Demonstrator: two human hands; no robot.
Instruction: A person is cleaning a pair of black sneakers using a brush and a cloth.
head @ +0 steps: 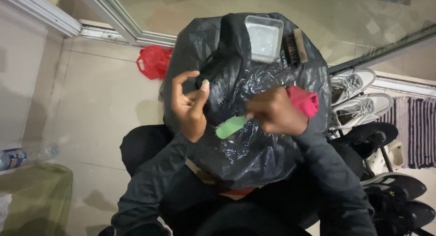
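My right hand (274,113) is clamped on a green handle (230,126) with a pink cloth (303,101), over the black bag (245,81) on my lap, left hand (190,104) apart and empty; the handle looks light, stiff, slippery, best pinched mid-length.

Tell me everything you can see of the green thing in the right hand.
The green thing is a flat, oblong piece with a rounded free end, smooth and matte, plastic by the look. It slants down to the left out of the right hand, which covers its upper end, so what it belongs to cannot be told. The same hand holds a pink cloth. It sits over the black bag.
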